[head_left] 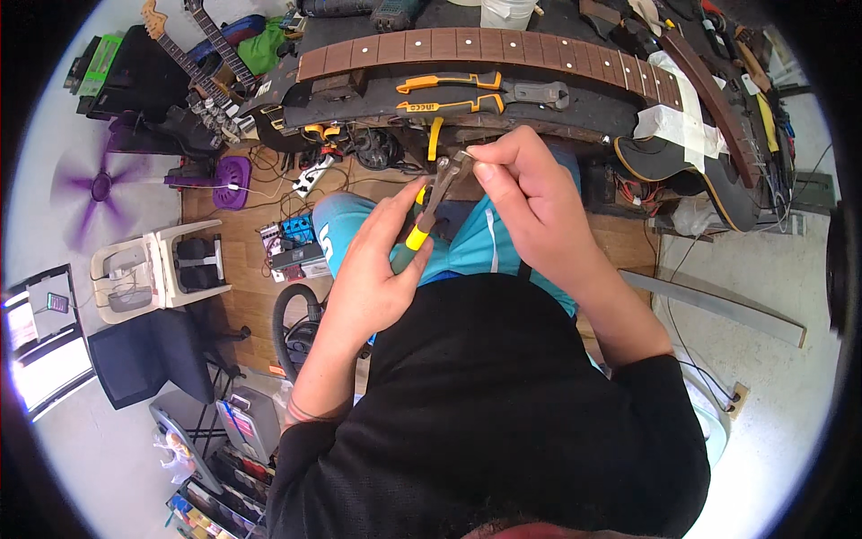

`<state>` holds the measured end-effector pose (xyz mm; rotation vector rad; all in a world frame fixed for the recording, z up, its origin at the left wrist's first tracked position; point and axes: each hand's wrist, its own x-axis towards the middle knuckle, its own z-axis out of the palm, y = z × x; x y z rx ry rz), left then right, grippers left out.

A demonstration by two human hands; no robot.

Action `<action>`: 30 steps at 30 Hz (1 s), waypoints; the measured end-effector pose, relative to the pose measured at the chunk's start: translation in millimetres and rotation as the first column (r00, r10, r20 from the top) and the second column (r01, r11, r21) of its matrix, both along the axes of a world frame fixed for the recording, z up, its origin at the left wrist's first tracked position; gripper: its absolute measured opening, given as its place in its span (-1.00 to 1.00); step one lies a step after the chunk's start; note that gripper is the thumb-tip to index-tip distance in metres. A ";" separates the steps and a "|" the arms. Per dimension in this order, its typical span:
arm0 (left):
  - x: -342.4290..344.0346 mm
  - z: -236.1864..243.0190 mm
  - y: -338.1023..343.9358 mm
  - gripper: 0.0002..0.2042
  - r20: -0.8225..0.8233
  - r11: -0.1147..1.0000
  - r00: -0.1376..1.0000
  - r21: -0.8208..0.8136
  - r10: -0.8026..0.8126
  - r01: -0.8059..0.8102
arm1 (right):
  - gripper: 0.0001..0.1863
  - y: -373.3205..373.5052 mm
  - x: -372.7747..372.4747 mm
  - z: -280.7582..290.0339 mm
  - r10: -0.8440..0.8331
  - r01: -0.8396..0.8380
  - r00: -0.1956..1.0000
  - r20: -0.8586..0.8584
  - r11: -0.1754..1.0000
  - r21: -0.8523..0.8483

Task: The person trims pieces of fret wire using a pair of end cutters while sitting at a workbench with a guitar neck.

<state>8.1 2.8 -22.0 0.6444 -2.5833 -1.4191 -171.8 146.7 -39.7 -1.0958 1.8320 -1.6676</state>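
Well, the left hand (364,278) grips pliers (439,193) over the lap (469,244), near the table (373,90), while the right hand (543,202) has fingers pinched on something small at their tip, hard to make out; best hold the pliers steady, that pinch light

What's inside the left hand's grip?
The left hand holds a green-and-yellow-handled tool, exact type unclear; bare metal shows above the handle. The handle surface against the palm is covered and cannot be seen.
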 end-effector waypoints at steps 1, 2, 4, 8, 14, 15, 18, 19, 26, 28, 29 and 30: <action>0.9 -3.8 0.5 -0.44 -0.026 0.999 1.000 -0.041 0.011 -0.012 | -0.89 -1.0 0.4 -2.9 -0.034 0.031 0.998 -0.057 0.998 -0.059; 1.5 -5.5 1.0 -0.50 -0.052 0.996 0.998 -0.081 0.021 -0.025 | -0.89 -0.2 0.4 -1.2 -0.035 0.032 0.998 -0.057 0.998 -0.058; 2.9 -2.7 2.1 -0.55 -0.005 0.998 0.999 -0.042 0.043 -0.043 | -0.90 0.6 1.0 2.1 -0.037 0.035 0.996 -0.081 0.999 -0.022; 3.5 -0.7 -1.5 -0.68 -0.067 0.992 0.990 0.030 0.127 -0.125 | -0.90 -0.9 1.6 0.4 -0.073 0.073 0.997 0.004 0.996 -0.054; 4.8 -7.3 -12.0 -0.46 -0.105 0.981 0.980 0.119 0.167 -0.155 | -0.87 -2.6 4.0 6.1 -0.049 0.059 0.993 0.110 0.995 -0.084; 4.8 -8.4 -10.7 -0.47 -0.117 0.981 0.980 0.128 0.160 -0.145 | -0.86 -1.6 3.9 8.7 -0.035 0.048 0.989 0.144 0.995 -0.088; 5.6 -10.3 -7.4 -0.46 -0.118 0.986 0.983 0.111 0.138 -0.125 | -0.87 0.8 4.0 12.6 0.001 0.018 0.980 0.201 0.996 -0.092; 5.9 -10.9 -7.0 -0.46 -0.108 0.990 0.986 0.084 0.126 -0.117 | -0.87 1.1 4.2 13.0 0.026 -0.005 0.974 0.226 0.996 -0.091; 4.8 -9.0 -7.6 -0.43 -0.122 0.992 0.987 0.082 0.108 -0.099 | -0.84 1.8 1.5 14.7 0.129 -0.062 0.901 0.414 0.983 -0.171; 6.3 -11.3 -7.1 -0.42 -0.136 0.987 0.983 0.120 0.126 -0.110 | -0.82 1.7 0.7 17.0 0.152 -0.086 0.886 0.438 0.982 -0.167; 7.2 -12.5 -7.3 -0.42 -0.136 0.987 0.983 0.120 0.126 -0.110 | -0.82 1.4 0.9 17.9 0.152 -0.086 0.886 0.438 0.982 -0.167; 8.1 -13.7 -7.7 -0.40 -0.133 0.986 0.983 0.124 0.130 -0.114 | -0.81 1.1 1.2 18.6 0.154 -0.085 0.881 0.447 0.982 -0.169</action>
